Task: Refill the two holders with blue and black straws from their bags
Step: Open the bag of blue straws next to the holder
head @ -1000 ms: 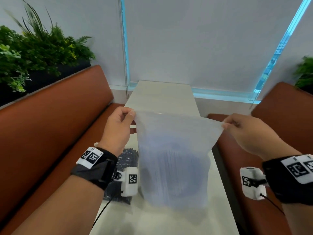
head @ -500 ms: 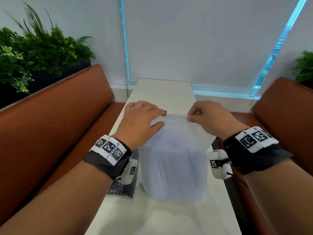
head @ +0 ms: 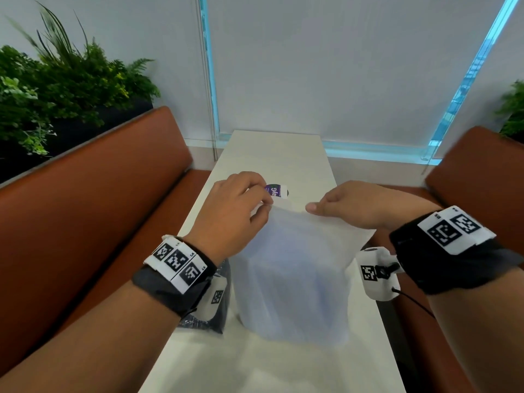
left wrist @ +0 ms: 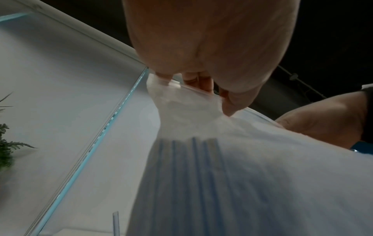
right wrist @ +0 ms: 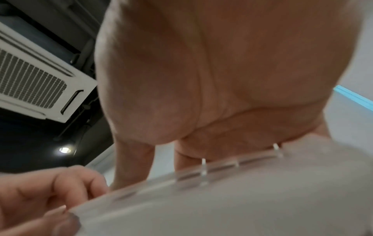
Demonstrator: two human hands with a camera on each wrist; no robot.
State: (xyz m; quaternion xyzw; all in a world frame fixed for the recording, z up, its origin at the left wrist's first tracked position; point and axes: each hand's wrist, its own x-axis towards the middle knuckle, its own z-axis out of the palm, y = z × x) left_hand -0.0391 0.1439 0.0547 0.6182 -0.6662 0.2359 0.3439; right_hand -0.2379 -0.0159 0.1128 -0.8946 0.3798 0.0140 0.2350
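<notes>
A frosted white bag of blue straws (head: 295,279) stands upright on the white table (head: 278,364). My left hand (head: 262,205) pinches the left part of its top edge. My right hand (head: 312,207) pinches the same edge a little to the right, thumb on the near side. Through the bag wall the blue straws (left wrist: 201,167) show in the left wrist view, below my left fingers (left wrist: 201,86). The bag's zip strip (right wrist: 212,169) runs under my right palm. A bag of black straws (head: 209,316) lies under my left wrist. A holder with a purple label (head: 276,191) peeks out behind my left hand.
Brown padded benches flank the narrow table on the left (head: 99,208) and right (head: 476,177). Green plants (head: 56,89) stand behind the left bench. A white blind (head: 326,66) closes the far end. The table's far half (head: 272,154) lies beyond the bag.
My hands moved from the bag's outer top corners toward the middle of its top edge. The stretched top has slackened, and a purple-labelled holder now shows behind it.
</notes>
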